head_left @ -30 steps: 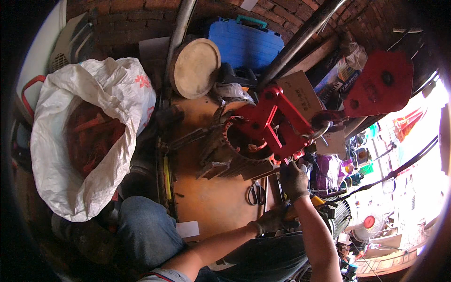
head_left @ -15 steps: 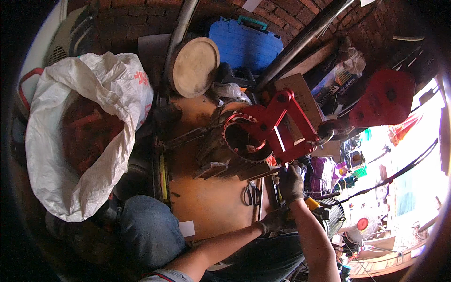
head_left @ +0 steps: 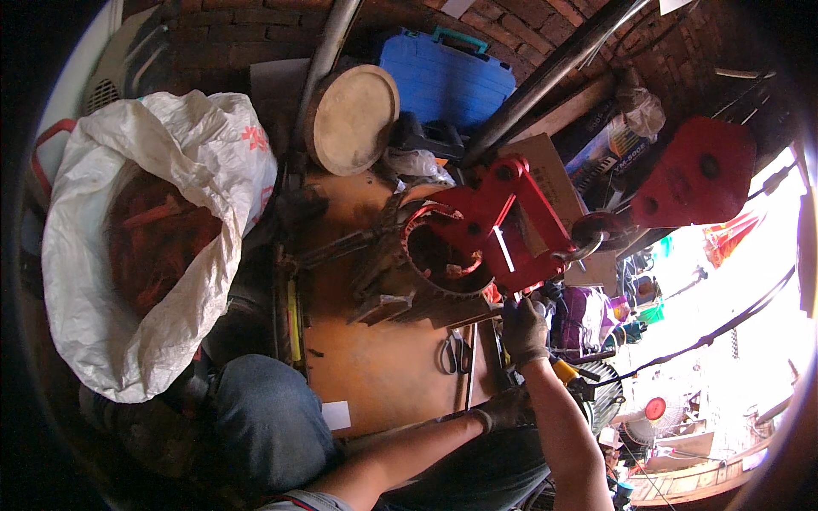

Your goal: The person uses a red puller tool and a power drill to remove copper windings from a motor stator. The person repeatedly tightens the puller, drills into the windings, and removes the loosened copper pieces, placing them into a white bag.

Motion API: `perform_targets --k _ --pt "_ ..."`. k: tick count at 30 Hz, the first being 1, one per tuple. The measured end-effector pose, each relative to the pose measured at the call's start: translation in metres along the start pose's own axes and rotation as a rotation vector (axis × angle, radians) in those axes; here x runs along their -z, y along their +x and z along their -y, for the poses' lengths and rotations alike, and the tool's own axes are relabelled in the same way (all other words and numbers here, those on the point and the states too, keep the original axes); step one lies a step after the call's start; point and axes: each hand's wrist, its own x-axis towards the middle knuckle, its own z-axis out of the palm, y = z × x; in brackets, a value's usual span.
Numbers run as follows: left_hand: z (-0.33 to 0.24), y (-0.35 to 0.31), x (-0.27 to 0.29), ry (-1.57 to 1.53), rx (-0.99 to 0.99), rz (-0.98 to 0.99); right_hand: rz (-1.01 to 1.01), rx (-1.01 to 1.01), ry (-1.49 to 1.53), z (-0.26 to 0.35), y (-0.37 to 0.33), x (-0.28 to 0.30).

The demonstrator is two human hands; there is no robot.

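Observation:
In the middle, a red steel lifting clamp (head_left: 530, 200) rests against a round, hollow metal housing (head_left: 426, 255) with a toothed rim. A shackle (head_left: 586, 247) links the clamp to a red hoist block (head_left: 703, 175). My gloved right hand (head_left: 525, 329) is closed at the clamp's lower corner, beside the housing. Whatever its fingers hold is hidden. Lower down, my gloved left hand (head_left: 509, 410) is in shadow by the bench's near right edge, its fingers hard to make out. A yellow-ended tool or handle (head_left: 564, 370) lies beside my right forearm.
Scissors (head_left: 455, 353) and a white paper piece (head_left: 336, 415) lie on the brown bench (head_left: 375, 375). A white woven sack (head_left: 94, 281) with reddish scrap stands left. Behind are a round lid (head_left: 354, 119), a blue case (head_left: 443, 77) and slanting metal poles (head_left: 545, 81). A cable (head_left: 682, 341) hangs right.
The view has shifted slightly. The hoist block and shackle show a small shift. Both hands stay in nearly the same places, the right one still at the clamp's lower corner.

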Motion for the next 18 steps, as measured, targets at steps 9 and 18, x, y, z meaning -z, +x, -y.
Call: perform_targets --k 9,18 --pt "-0.085 -0.007 0.023 0.246 -0.012 0.033 0.054 -0.027 0.099 -0.018 -0.01 0.001" --pt "-0.075 0.003 0.02 -1.495 0.63 -0.391 -0.017 0.162 -0.132 0.002 -0.006 -0.008"
